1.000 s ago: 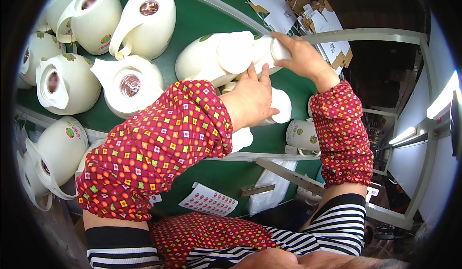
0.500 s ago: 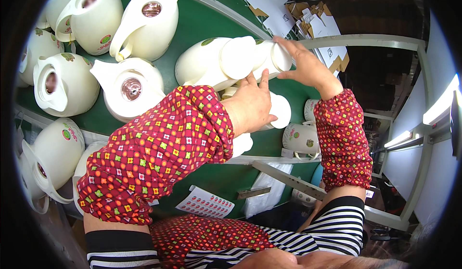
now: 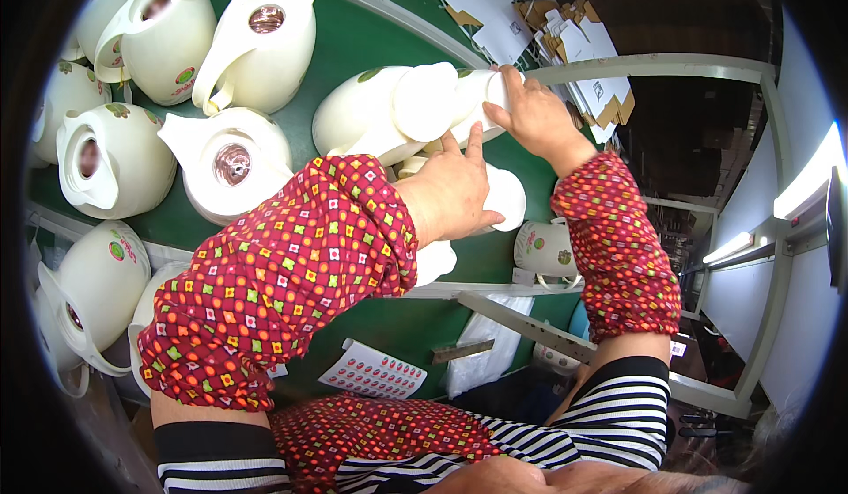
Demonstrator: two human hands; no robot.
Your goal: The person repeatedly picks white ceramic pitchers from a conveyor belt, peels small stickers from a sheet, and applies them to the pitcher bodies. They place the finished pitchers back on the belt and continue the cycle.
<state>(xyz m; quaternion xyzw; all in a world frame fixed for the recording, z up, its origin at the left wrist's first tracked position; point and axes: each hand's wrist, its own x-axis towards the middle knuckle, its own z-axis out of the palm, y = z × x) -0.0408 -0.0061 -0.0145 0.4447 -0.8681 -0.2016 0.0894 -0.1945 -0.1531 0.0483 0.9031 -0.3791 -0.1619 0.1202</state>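
Several cream jugs lie on their sides at the centre, ends pointing right. My right hand is closed on the round white end of the farther lying jug, thumb on the near side and fingers over the top. A larger lying jug is just left of it, its pale disc-shaped end turned to the right. My left hand lies palm down with fingers apart over another white piece, whose rounded end shows beyond the thumb. What lies under the left palm is hidden.
Upright cream jugs with open mouths crowd the green table's left side. A patterned jug stands right of centre. A sticker sheet lies nearer, beside a metal bar. Folded cartons are stacked beyond the far rail.
My right hand has moved left and closed on the lying jug's end. My left hand stays almost in place. The whole view has shifted slightly.
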